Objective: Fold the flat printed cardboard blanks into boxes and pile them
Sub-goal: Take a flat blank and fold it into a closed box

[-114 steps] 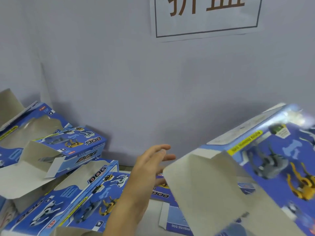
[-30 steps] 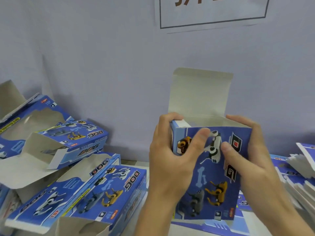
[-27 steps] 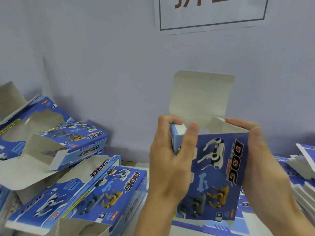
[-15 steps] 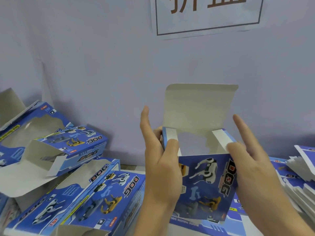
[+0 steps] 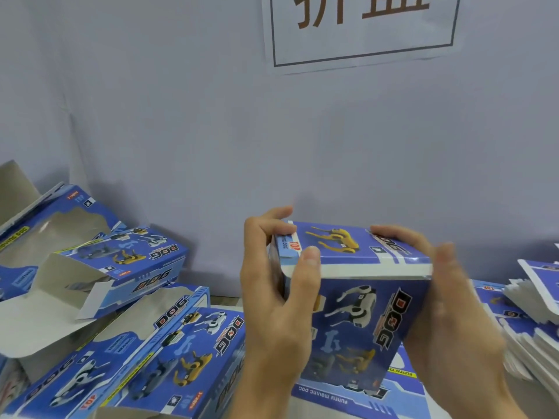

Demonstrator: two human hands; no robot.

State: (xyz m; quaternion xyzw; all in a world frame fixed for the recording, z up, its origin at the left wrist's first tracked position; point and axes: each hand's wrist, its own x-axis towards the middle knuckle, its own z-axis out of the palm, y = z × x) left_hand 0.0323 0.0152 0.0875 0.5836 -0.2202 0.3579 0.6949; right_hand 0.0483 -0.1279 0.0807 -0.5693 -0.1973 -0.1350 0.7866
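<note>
Pale grey wall [image 5: 181, 116] is filling the background, with a paper sign [image 5: 363, 31] being cut off at the top edge so its characters are only partly readable. At centre, a blue printed box [image 5: 360, 313] is being held above flat blanks [image 5: 402, 400], its top flap folded down; it is being gripped by the left hand [image 5: 278, 297], thumb on the flap edge, and the right hand [image 5: 447, 313], motion-blurred, fingers curled over the far corner. Folded boxes [image 5: 127, 313] are being piled at left, partly cropped, and a stack of flat blanks [image 5: 535, 313] is being cut off at right.

folded boxes [image 5: 127, 313] left | held box [image 5: 357, 300] centre | flat blanks [image 5: 532, 322] right | wall [image 5: 181, 116] behind
</note>
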